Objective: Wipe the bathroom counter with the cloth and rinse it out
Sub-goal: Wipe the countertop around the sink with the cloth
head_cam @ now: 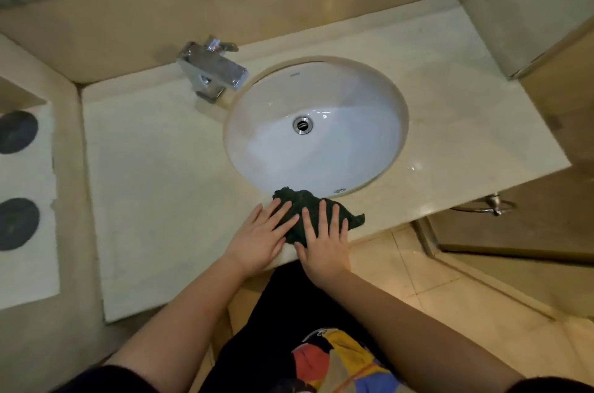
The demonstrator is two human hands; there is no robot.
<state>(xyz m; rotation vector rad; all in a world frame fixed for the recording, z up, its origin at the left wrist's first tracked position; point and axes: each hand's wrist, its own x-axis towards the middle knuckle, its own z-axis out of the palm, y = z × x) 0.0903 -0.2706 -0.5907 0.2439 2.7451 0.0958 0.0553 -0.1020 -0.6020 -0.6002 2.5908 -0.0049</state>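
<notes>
Pressing flat, both hands, left hand (pixel 260 236), right hand (pixel 324 245), on cloth (pixel 303 206)

dark green cloth (pixel 316 211) is all bunched up on the pale marble counter (pixel 160 183), right at the front edge, just below the sink.

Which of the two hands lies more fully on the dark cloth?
The right hand: all its fingers spread flat over the cloth, while the left hand touches it with only its fingertips, palm on the counter.

my dark cloth (pixel 308 203) looks rough and matt; the stone tabletop (pixel 160 183) is polished, the sink (pixel 273 142) glossy, the faucet (pixel 212 71) shiny metal.
</notes>
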